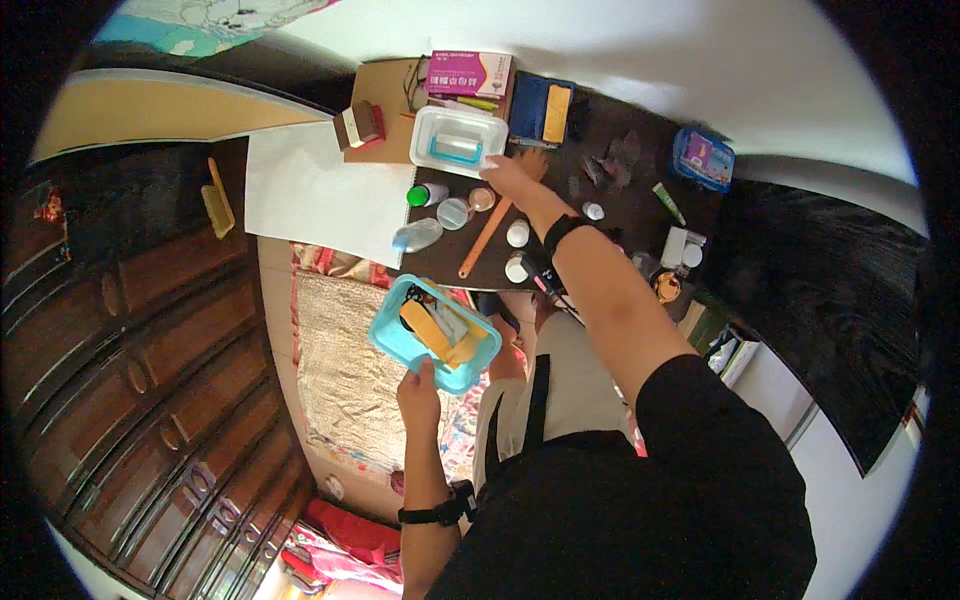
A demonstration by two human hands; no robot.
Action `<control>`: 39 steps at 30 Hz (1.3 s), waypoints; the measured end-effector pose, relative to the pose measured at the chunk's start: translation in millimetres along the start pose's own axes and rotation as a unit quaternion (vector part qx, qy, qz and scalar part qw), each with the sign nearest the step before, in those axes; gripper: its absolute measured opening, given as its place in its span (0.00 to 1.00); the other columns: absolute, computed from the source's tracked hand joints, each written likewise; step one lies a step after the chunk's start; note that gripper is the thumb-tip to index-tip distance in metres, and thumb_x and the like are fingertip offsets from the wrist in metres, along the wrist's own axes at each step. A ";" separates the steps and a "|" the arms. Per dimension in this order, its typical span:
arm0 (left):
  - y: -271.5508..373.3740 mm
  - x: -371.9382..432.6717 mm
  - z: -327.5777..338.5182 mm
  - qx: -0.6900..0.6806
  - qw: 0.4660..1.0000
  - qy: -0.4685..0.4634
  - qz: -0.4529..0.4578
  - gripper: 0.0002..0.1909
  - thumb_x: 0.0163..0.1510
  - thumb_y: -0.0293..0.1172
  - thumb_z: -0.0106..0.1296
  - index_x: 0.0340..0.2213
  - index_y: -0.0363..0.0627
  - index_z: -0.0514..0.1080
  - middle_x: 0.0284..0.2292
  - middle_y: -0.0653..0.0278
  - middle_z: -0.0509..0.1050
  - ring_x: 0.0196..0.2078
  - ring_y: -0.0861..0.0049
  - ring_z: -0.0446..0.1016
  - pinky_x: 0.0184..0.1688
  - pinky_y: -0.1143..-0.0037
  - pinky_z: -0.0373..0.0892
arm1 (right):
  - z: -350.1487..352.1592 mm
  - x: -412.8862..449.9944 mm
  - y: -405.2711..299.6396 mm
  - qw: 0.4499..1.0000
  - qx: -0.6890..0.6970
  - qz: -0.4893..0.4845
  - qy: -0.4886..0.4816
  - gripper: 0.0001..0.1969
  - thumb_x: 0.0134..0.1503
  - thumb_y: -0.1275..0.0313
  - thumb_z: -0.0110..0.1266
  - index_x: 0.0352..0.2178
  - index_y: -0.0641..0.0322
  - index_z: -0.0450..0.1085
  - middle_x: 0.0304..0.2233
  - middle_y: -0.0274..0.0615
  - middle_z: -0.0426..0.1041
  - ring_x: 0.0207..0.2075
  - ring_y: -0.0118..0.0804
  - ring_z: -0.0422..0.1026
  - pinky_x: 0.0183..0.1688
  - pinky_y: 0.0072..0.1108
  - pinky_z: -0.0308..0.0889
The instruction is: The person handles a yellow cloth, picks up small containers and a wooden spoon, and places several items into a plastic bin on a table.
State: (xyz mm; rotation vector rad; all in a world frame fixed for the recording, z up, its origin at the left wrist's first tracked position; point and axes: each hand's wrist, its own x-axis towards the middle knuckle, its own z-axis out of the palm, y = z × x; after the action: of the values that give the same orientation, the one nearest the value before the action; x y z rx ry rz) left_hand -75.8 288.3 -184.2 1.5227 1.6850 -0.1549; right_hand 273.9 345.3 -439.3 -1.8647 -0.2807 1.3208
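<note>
My left hand (419, 397) grips the near rim of a light blue plastic basket (386, 330), held in front of the table edge. Inside the basket lie a yellow band-like item (426, 330), a black coil and some pale items. My right hand (510, 176) reaches over the table, its fingers on the near right corner of a white plastic tray (421, 154). A small clear container with a blue rim (456, 148) sits in that tray. Beside the hand lies a long wooden back scratcher (487, 236). Whether my right fingers pinch the tray or only touch it is hard to tell.
Several bottles and jars, including a green-capped bottle (427, 195) and a blue-capped bottle (418, 235), stand or lie near the tray. Behind are a purple-and-white box (469, 73) and a dark blue case (529, 109). White paper (330, 187) spreads left; a blue container (703, 160) sits right.
</note>
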 end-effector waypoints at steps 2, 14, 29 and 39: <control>-2.1 -4.4 -2.8 -0.013 1.000 -0.012 -0.004 0.22 0.61 0.43 0.47 0.36 0.31 0.74 0.25 0.58 0.75 0.28 0.77 0.69 0.33 0.73 0.66 | -4.3 -5.4 -2.2 0.991 0.109 0.074 -0.035 0.26 0.54 0.65 0.58 0.54 0.57 0.65 0.51 0.42 0.68 0.47 0.37 0.70 0.44 0.27 0.68; -9.6 -26.8 -29.3 -0.031 0.999 0.044 -0.011 0.20 0.61 0.41 0.46 0.35 0.30 0.73 0.25 0.53 0.74 0.27 0.72 0.68 0.32 0.70 0.65 | -3.8 -33.0 9.0 0.975 0.185 -0.122 0.013 0.16 0.52 0.84 0.51 0.43 0.65 0.72 0.45 0.37 0.71 0.42 0.32 0.73 0.42 0.21 0.72; -27.5 -40.7 -68.5 0.050 0.985 0.104 0.129 0.20 0.57 0.38 0.48 0.43 0.32 0.64 0.31 0.39 0.74 0.34 0.45 0.75 0.38 0.57 0.68 | -64.4 -187.5 -27.1 0.855 0.503 -0.114 -0.058 0.19 0.48 0.83 0.54 0.43 0.70 0.63 0.35 0.42 0.70 0.30 0.37 0.71 0.29 0.25 0.69; -77.1 26.7 -68.5 0.064 0.976 -0.022 0.206 0.19 0.53 0.40 0.56 0.28 0.30 0.71 0.23 0.55 0.75 0.22 0.74 0.75 0.24 0.74 0.71 | -122.9 -439.2 17.7 0.901 0.361 -0.078 0.227 0.24 0.41 0.79 0.48 0.44 0.68 0.64 0.28 0.39 0.70 0.23 0.32 0.68 0.21 0.22 0.63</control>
State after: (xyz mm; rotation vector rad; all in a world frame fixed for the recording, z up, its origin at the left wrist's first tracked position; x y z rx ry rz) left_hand -173.8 329.7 -190.3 1.9160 1.3127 -0.0765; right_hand 188.4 14.3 -136.9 -1.4029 0.2754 0.6964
